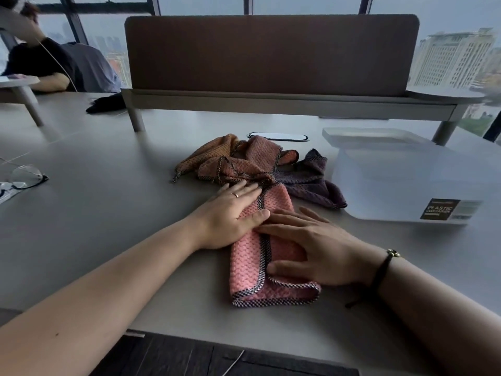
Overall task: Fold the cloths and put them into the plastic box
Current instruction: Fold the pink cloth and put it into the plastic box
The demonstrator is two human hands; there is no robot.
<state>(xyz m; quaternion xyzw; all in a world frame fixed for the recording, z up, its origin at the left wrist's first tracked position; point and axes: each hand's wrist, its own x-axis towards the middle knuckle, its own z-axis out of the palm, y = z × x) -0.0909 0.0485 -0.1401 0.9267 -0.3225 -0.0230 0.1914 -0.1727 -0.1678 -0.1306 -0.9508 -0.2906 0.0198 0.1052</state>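
Office, high-rise by the look of it. Long grey shared desk [95,213] ran across the view, with a brown fabric privacy divider [271,54] standing on a raised shelf [284,103] at the back. An oval cable port [278,137] was set into the desktop. Floor-to-ceiling windows [325,4] with dark frames showed tall city buildings [455,58] outside under a hazy sky. Another person [54,63] sat at the far left at the neighbouring desk. A pair of glasses [25,176] lay on the left side of the desk.
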